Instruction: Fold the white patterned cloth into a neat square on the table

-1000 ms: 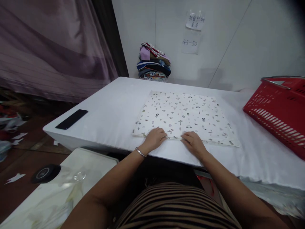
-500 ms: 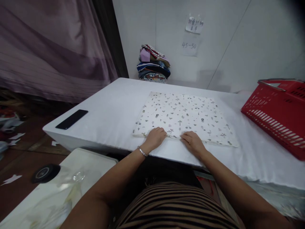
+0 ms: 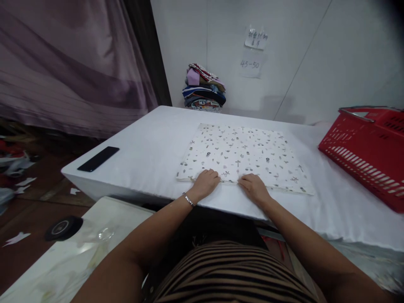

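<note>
A white printed cloth [image 3: 240, 151], folded into a flat rectangle with small grey and green motifs, lies on the white-covered table [image 3: 148, 143]. At its near edge my left hand [image 3: 206, 182], with a bracelet on the wrist, is closed on the layered hem. A short way to the right, my right hand [image 3: 253, 187] pinches the same edge. Between the two hands the stacked layers of the hem show. My fingertips are partly hidden by the backs of the hands.
A red plastic basket [image 3: 362, 155] stands on the table's right. A black phone [image 3: 98, 158] lies near the left edge. Folded fabrics [image 3: 204, 90] are piled at the back wall. Below left is a white surface [image 3: 123, 214] with a black tape roll [image 3: 64, 228].
Both hands stay at the cloth's near edge, almost unmoved. The view has shifted slightly; the cloth lies as before.
</note>
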Demonstrator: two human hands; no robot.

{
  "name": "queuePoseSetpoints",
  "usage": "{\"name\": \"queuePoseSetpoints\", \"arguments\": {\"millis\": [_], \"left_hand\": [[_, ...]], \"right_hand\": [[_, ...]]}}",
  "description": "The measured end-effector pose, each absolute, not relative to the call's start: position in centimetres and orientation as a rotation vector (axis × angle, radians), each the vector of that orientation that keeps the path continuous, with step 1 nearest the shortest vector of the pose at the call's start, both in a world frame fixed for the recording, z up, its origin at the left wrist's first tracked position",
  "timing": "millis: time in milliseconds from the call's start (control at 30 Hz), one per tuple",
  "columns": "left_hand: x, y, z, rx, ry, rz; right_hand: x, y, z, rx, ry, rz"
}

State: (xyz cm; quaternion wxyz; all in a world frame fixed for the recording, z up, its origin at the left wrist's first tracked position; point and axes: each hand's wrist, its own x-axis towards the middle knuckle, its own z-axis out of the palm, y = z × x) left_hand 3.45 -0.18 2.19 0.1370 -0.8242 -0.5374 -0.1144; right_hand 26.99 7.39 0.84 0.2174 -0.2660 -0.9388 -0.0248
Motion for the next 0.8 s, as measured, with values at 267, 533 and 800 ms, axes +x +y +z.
{"name": "queuePoseSetpoints", "arguments": {"millis": [267, 533, 800], "left_hand": [[3.3, -0.9, 2.8, -2.452, -1.616, -0.303], [3.1, -1.2, 3.9, -2.493, -1.659, -0.189], [3.5, -1.4, 3.4, -2.412, -1.639, -0.234]], "right_hand": [[27.0, 7.3, 1.0, -0.747, -2.645, -0.008], [27.6, 7.7, 2.6, -0.656, -2.858, 0.081], [27.6, 7.1, 2.1, -0.748, -2.795, 0.12]]}}
